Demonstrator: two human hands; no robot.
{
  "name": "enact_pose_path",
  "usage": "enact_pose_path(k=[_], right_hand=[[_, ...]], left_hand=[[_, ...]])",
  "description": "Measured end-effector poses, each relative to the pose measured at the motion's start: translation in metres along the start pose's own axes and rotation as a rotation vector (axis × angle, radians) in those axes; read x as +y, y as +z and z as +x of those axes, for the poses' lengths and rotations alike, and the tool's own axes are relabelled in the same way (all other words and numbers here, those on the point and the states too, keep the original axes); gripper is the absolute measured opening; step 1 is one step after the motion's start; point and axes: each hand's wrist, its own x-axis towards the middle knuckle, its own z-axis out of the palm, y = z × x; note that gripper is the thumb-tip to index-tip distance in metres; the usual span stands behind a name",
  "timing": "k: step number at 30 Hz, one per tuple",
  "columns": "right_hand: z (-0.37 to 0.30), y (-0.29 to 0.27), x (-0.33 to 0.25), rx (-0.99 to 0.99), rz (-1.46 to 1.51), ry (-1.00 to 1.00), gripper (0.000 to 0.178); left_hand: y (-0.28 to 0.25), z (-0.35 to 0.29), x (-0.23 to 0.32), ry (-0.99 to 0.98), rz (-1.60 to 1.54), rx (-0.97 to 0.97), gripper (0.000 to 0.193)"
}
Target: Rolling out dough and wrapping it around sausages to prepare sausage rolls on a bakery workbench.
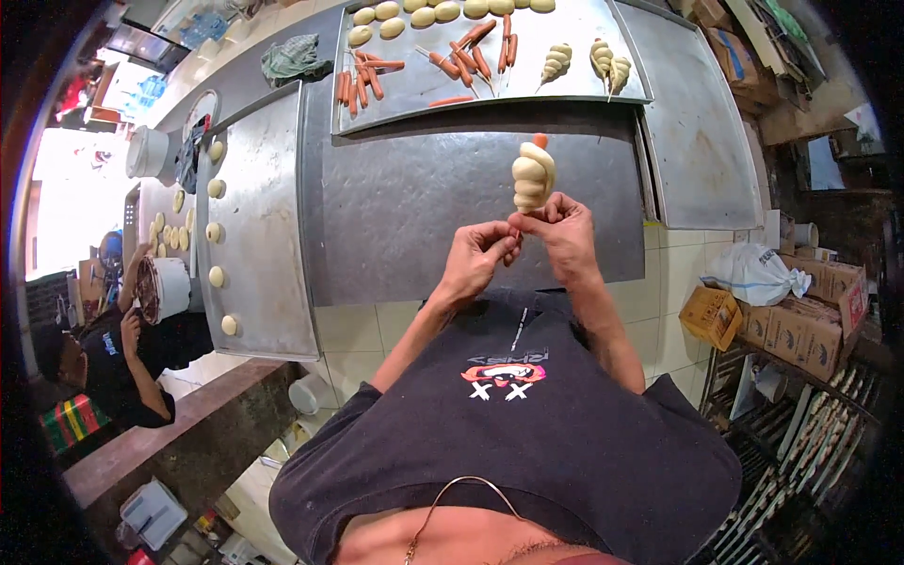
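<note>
Upright in front of me stands a sausage on a stick wrapped in a spiral of pale dough (532, 181), its orange tip showing at the top. My right hand (569, 237) is closed around its base, the fingers pressing the lower end of the dough. Just left of it, my left hand (477, 256) pinches the stick below the dough. On a metal tray (414, 111) beyond lie several bare sausages on sticks (363, 79), a row of dough pieces (423, 16) and three finished dough-wrapped sausages (556, 62) at the right.
The hands are over a dark grey worktop (405, 207). Another metal tray (259, 235) at left carries spaced dough balls, and one (702, 141) lies at right. A person (118, 348) works at far left with a white bucket (169, 285). Cardboard boxes (796, 330) stand at right.
</note>
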Motion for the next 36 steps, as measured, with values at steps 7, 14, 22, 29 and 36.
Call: enact_pose_path(k=[7, 14, 22, 29, 36], right_hand=[[0.022, -0.015, 0.001, -0.078, 0.104, 0.409, 0.034], [0.103, -0.032, -0.042, 0.037, -0.081, 0.066, 0.024], [0.231, -0.139, -0.044, 0.628, -0.543, -0.02, 0.046], [0.248, -0.02, 0.012, 0.431, -0.747, -0.394, 0.026], [0.44, -0.04, 0.017, 0.502, -1.158, -0.628, 0.049]], left_hand=[[-0.004, 0.016, -0.019, -0.338, -0.775, -0.325, 0.014], [-0.019, 0.051, -0.02, -0.177, -0.219, 0.012, 0.029], [-0.086, 0.065, -0.065, -0.221, -0.079, 0.304, 0.03], [-0.113, 0.051, -0.102, 0.011, 0.555, 0.787, 0.013], [-0.1, 0.06, -0.105, 0.187, 0.797, 0.814, 0.007]])
